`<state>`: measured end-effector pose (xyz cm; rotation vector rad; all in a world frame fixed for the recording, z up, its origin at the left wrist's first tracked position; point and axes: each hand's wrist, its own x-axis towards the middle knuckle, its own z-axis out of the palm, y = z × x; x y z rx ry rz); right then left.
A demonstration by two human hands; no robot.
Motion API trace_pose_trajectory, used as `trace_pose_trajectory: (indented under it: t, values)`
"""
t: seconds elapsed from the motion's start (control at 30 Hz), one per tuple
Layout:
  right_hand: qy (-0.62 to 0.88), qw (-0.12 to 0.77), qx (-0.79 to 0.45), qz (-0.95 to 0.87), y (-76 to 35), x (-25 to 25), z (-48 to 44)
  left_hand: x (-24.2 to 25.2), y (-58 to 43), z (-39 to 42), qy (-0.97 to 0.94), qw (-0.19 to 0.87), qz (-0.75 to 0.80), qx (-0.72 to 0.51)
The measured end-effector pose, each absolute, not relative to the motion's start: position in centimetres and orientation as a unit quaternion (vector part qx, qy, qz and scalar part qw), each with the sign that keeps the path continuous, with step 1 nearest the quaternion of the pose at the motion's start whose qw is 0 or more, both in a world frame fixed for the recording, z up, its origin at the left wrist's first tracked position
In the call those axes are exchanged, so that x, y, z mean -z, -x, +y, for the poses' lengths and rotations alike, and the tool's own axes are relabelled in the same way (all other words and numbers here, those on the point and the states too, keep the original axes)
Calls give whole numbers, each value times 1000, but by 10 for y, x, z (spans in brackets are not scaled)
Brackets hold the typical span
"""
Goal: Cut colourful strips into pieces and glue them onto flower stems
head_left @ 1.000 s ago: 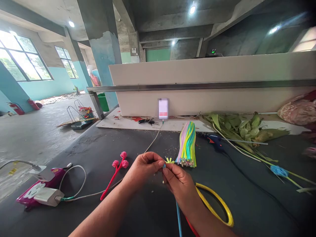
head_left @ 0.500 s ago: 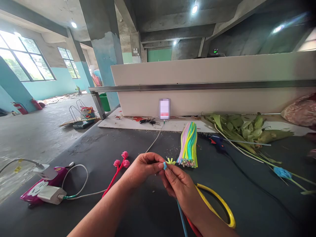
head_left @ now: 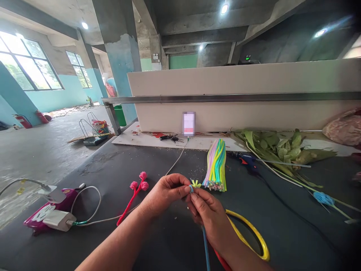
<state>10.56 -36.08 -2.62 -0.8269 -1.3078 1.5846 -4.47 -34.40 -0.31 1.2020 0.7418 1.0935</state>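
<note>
The fingertips of my left hand [head_left: 166, 192] and my right hand [head_left: 207, 210] meet over the table, pinching the coiled end of a blue pipe cleaner [head_left: 191, 188]. Its long blue tail hangs down below my right palm. Just behind the fingertips shows a small yellow-green star-shaped piece [head_left: 195, 183]; whether it joins the blue one I cannot tell. A red strand [head_left: 221, 260] passes under my right wrist. Left of my hands lies a red stem with pink fuzzy balls [head_left: 138, 186]. Beyond them is a bundle of pastel pipe cleaners [head_left: 216, 165].
A yellow loop [head_left: 263, 242] lies beside my right forearm. A glue gun [head_left: 249, 162] with its cord and some green leaves [head_left: 284, 146] are at the right. A power strip [head_left: 42, 216] with chargers sits left. A phone [head_left: 188, 123] leans at the back near keys [head_left: 170, 138].
My fingertips have shifted slightly around the blue pipe cleaner's end, and its hanging tail has swung a little. Both hands keep their pinch.
</note>
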Motion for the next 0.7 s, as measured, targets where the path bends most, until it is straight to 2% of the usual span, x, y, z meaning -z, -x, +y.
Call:
trace_pose_trajectory:
  t: [0.17,0.47,0.7]
  values:
    - [279,427,-702,-496,-107,21,-359,2,47,-342,-513,621,338,-487]
    - [266,410,-733,-473,-108,23,-360,5,53,-342,-534,627,294,-485]
    - [256,404,-744,-467,-109,24,-361,2,51,-342,-575,578,306,-492]
